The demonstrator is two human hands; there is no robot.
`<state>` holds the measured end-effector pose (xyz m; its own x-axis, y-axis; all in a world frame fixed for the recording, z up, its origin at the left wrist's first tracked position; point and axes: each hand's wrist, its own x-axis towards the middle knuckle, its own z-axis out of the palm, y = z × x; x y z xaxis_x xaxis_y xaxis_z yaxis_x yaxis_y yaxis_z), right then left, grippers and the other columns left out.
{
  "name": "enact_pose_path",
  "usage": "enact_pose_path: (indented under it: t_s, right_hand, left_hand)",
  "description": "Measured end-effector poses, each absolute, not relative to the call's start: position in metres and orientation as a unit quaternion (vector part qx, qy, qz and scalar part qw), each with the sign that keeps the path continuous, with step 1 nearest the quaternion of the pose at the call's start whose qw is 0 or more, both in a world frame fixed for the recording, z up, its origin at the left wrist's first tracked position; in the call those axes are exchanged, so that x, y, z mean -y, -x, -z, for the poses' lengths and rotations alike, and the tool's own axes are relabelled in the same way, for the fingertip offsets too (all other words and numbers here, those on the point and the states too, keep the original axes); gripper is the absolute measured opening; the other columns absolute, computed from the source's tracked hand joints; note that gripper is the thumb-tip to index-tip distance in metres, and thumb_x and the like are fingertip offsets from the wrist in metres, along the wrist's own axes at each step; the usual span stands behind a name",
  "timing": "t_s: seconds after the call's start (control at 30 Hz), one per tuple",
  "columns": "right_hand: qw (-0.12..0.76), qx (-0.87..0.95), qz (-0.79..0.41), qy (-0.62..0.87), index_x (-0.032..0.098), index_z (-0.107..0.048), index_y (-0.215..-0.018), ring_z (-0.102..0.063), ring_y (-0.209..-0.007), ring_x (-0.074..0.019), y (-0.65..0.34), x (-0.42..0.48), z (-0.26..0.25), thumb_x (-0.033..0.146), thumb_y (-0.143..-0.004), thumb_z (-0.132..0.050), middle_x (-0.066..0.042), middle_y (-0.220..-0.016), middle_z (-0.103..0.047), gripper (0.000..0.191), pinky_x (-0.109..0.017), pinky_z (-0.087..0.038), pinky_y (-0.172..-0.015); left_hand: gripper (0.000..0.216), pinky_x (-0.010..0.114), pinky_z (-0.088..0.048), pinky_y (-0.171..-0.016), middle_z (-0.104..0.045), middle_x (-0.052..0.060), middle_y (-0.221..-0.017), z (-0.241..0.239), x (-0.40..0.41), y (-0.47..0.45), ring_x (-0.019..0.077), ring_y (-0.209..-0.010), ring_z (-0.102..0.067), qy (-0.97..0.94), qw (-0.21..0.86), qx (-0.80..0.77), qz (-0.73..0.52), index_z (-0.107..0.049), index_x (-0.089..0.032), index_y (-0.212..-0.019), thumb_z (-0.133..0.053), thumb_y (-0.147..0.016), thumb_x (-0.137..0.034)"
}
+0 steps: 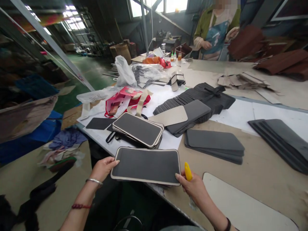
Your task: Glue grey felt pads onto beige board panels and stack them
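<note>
Spanning both hands at near edge of bench (264,176): dark panel (145,165) with pale border, long axis running left to right. Left hand (102,170) narrowed on left end, thumb on top. Right hand (193,186) pinching right end, also holding yellow tool (188,171). Just beyond: similar panels (138,128), stacked, long axis slanting.

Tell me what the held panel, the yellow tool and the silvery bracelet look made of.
The panel: a matt, dark grey face, perhaps imitation leather or foam; its pale border could be board, but the look leaves both open. The yellow tool: probably plastic, from its even, bright colour. The bracelet: likely polished metal, given its silvery shine.
</note>
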<state>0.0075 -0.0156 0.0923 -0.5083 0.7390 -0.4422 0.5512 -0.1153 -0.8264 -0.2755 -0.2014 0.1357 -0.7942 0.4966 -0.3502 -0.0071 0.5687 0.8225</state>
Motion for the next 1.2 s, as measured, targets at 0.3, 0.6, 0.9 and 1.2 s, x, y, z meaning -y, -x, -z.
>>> enact_pose_path:
  t_s: [0.3, 0.6, 0.9, 1.2]
  right_hand:
    - [0.045, 0.729, -0.478, 0.487, 0.021, -0.05, -0.066, -0.051, -0.054, -0.0153, -0.011, 0.013, -0.095, 0.045, -0.068, -0.051, 0.001, -0.054, -0.053, 0.024, -0.023, -0.036, -0.05]
    - [0.03, 0.74, -0.469, 0.481, 0.019, -0.054, -0.068, -0.051, -0.059, -0.0153, -0.012, 0.009, -0.096, 0.043, -0.07, -0.052, -0.001, -0.061, -0.058, 0.025, -0.023, -0.034, -0.053]
    - [0.047, 0.748, -0.462, 0.474, 0.019, -0.051, -0.071, -0.052, -0.053, -0.0137, -0.035, -0.004, -0.101, 0.049, -0.075, -0.043, -0.001, -0.059, -0.059, 0.032, -0.023, -0.035, -0.051]
    - [0.021, 0.72, -0.411, 0.558, 0.022, -0.05, -0.062, -0.047, -0.04, -0.0149, -0.101, -0.042, -0.096, 0.058, -0.067, -0.038, 0.0, -0.043, -0.052, 0.038, -0.026, -0.035, -0.044]
  left_hand:
    - [0.039, 0.021, -0.04, -0.051, -0.061, -0.002, -0.054, -0.118, 0.202, 0.289, 0.0133, -0.054, -0.053, -0.149, 0.279, -0.864, -0.392, -0.064, -0.016, -0.06, -0.069, -0.043, -0.051]
    - [0.042, 0.024, -0.044, -0.053, -0.064, 0.001, -0.058, -0.104, 0.206, 0.292, 0.0168, -0.058, -0.058, -0.133, 0.265, -0.878, -0.377, -0.063, -0.016, -0.066, -0.07, -0.042, -0.05]
    - [0.036, 0.026, -0.045, -0.049, -0.061, 0.001, -0.054, -0.106, 0.206, 0.287, 0.017, -0.054, -0.058, -0.102, 0.202, -0.895, -0.384, -0.061, -0.015, -0.072, -0.064, -0.045, -0.04]
    - [0.041, 0.032, -0.049, -0.062, -0.064, 0.006, -0.068, -0.094, 0.217, 0.276, 0.0213, -0.069, -0.062, -0.077, 0.115, -0.914, -0.382, -0.059, -0.015, -0.075, -0.061, -0.05, -0.048]
